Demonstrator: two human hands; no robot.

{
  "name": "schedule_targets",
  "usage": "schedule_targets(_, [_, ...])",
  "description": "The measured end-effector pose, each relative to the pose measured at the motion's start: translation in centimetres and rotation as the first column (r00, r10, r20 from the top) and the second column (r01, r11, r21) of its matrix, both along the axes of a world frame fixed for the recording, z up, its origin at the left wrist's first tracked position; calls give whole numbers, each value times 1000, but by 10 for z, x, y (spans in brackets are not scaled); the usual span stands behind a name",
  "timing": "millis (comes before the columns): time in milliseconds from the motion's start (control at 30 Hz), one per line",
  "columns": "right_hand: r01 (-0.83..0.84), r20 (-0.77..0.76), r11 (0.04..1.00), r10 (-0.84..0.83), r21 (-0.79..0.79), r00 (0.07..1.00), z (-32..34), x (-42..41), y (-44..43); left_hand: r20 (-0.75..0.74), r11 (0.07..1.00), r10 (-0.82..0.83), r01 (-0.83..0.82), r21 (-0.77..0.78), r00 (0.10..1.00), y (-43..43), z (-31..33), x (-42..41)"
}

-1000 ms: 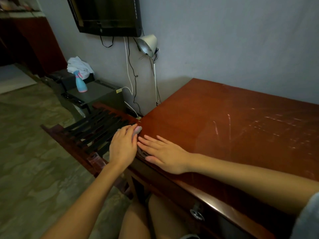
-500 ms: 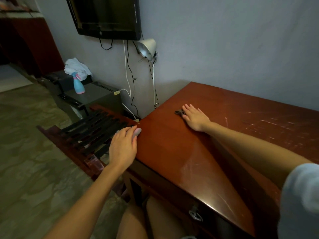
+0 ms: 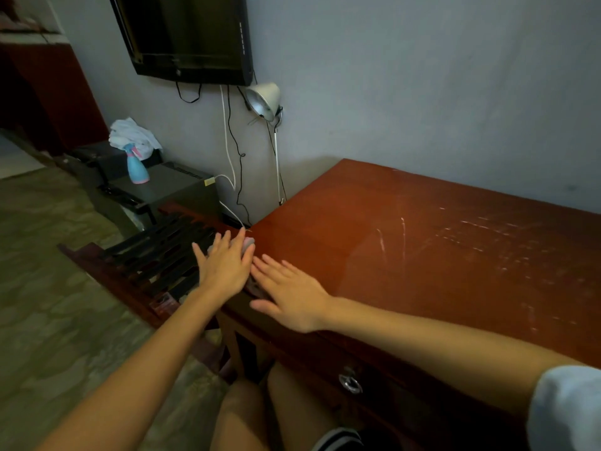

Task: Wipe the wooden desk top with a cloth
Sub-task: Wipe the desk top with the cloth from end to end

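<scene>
Scratched wooden desk top (image 3: 422, 255): at its left edge we log our left hand (image 3: 224, 268), fingers straight, pressing a small pale cloth (image 3: 249, 243). Our right hand (image 3: 292, 297) lies flat just beside it; the front drawer (image 3: 349, 382) is closed, contents unseen.

A dark television (image 3: 185, 37) hangs on a grey wall (image 3: 422, 76) above a white lamp (image 3: 264, 97) and dangling cables (image 3: 232, 151); a blue spray bottle (image 3: 137, 167) stands on a dark box (image 3: 175, 190), near a slatted wooden rack (image 3: 156, 255)
</scene>
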State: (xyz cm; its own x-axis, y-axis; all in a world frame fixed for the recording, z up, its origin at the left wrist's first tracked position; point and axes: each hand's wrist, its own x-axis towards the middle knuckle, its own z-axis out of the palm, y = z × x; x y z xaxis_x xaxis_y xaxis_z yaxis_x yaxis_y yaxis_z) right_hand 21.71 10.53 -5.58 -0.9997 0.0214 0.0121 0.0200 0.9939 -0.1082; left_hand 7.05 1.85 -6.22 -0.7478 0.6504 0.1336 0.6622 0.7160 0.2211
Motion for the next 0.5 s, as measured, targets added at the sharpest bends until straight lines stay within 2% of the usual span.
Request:
schedule_targets(133, [-18, -36, 1000, 19, 11, 999, -5, 25, -10, -120, 991, -25, 40, 124, 992, 0, 4, 24])
schedule_targets(300, [-36, -44, 999, 36, -16, 998, -7, 80, 3, -25, 942, -182, 182, 283, 983, 5, 4, 49])
schedule_targets(367, [4, -37, 999, -6, -41, 999, -6, 99, 14, -14, 937, -217, 212, 276, 976, 7, 2, 56])
schedule_targets(500, [114, 3, 990, -115, -82, 993, 0, 105, 34, 4, 957, -248, 245, 157, 969, 6, -6, 66])
